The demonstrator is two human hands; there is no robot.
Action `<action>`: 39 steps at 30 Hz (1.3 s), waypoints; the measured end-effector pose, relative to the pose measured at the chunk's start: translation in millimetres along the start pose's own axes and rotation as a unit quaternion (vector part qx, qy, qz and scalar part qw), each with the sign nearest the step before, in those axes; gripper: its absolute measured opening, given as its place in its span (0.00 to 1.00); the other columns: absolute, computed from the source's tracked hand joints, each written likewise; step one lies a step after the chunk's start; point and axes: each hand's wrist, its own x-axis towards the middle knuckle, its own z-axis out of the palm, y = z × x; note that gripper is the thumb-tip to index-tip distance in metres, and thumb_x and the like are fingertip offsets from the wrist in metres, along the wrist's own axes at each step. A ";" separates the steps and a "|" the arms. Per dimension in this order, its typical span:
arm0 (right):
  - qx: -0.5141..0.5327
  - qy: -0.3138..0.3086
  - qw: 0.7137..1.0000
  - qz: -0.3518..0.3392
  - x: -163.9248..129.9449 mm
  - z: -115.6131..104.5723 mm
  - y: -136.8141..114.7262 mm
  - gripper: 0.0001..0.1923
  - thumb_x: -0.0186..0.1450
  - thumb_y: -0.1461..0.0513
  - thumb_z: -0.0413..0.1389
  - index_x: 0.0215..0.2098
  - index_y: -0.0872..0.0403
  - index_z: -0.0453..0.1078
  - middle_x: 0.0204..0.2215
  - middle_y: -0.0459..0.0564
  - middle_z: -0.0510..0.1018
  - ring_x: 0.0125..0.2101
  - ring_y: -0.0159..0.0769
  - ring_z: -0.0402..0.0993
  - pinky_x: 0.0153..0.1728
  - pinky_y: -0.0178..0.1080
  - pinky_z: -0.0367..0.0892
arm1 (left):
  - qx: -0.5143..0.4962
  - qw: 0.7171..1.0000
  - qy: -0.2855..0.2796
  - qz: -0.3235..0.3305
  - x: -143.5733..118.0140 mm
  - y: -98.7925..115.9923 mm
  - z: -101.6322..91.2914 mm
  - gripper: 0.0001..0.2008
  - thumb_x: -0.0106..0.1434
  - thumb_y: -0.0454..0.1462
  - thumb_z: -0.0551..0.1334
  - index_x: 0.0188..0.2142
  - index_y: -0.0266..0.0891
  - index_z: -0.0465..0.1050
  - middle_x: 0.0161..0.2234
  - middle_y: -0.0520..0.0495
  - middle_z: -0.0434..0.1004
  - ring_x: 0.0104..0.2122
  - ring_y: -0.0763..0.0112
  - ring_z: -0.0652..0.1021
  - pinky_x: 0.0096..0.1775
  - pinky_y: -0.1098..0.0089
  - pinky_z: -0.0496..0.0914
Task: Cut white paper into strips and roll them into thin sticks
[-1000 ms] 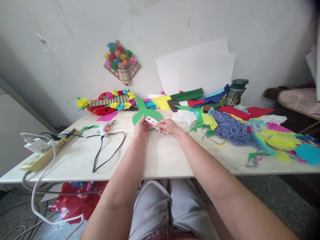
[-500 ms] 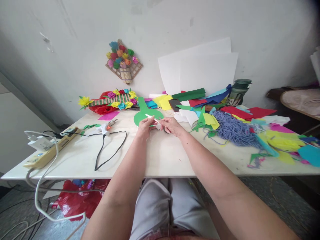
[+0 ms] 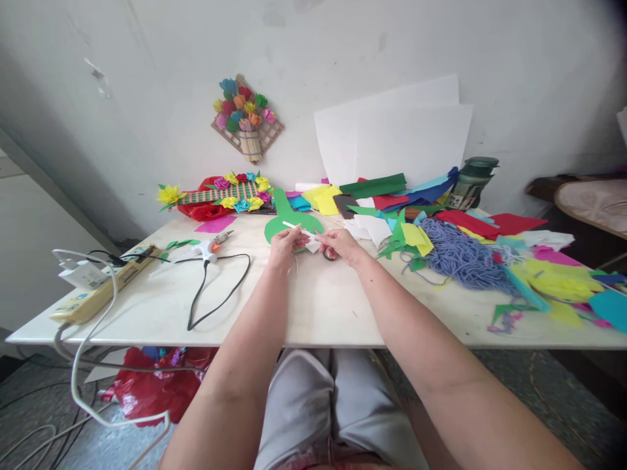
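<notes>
A thin white paper roll [image 3: 292, 226] slants between my two hands above the table. My left hand [image 3: 286, 245] is closed around its left part, thumb and fingers pinched together. At its right end, the fingertips of my right hand [image 3: 339, 244] pinch the roll. Below my right fingers shows a black loop [image 3: 330, 256], perhaps a scissors handle; whether the hand holds it is unclear. A small white paper piece [image 3: 312, 247] hangs or lies between the hands. Just behind them lies a green paddle-shaped cutout [image 3: 283, 212], partly covered by my fingers.
To the left are a glue gun [image 3: 208, 248] with a black cord and a power strip [image 3: 102, 287]. Purple-blue yarn [image 3: 458, 254] and coloured paper lie right. A flower-decorated craft [image 3: 220, 194], a dark phone-like slab [image 3: 345, 205] and a bottle [image 3: 473, 184] stand or lie behind.
The whole view has shifted slightly, so things appear a little further right. Both hands keep their pinch on the white roll, with only a slight change of finger position.
</notes>
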 end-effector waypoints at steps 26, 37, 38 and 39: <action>0.024 -0.020 0.999 -0.009 -0.8 4.1 1.4 0.08 0.53 0.62 0.60 0.22 0.58 0.67 0.10 0.41 0.69 0.06 0.22 0.54 0.07 0.28 0.45 | 0.006 0.999 -0.004 0.037 1.0 -3.0 3.3 0.19 0.41 0.47 0.71 0.22 0.35 0.68 0.21 0.49 0.75 0.21 0.74 0.76 0.26 0.75 0.68; 0.047 -0.041 0.998 -0.015 1.1 3.7 4.2 0.09 0.52 0.60 0.60 0.23 0.59 0.69 0.10 0.41 0.68 0.06 0.21 0.54 0.07 0.28 0.43 | -0.013 0.999 0.005 0.037 2.0 -6.0 1.9 0.18 0.42 0.45 0.71 0.22 0.33 0.69 0.22 0.47 0.76 0.22 0.74 0.75 0.29 0.72 0.69; 0.048 -0.042 0.998 -0.015 1.6 3.5 4.7 0.09 0.52 0.60 0.60 0.23 0.59 0.69 0.10 0.41 0.68 0.06 0.21 0.54 0.07 0.28 0.43 | -0.019 0.999 0.005 0.032 1.7 -5.6 1.6 0.18 0.43 0.45 0.71 0.23 0.33 0.70 0.22 0.47 0.76 0.22 0.74 0.75 0.28 0.72 0.69; 0.049 -0.043 0.998 -0.014 2.0 3.2 5.2 0.10 0.52 0.59 0.60 0.23 0.59 0.69 0.10 0.41 0.69 0.06 0.21 0.54 0.07 0.28 0.43 | -0.025 0.999 0.005 0.027 1.4 -5.2 1.4 0.18 0.43 0.45 0.71 0.24 0.33 0.71 0.22 0.47 0.76 0.22 0.74 0.76 0.28 0.73 0.68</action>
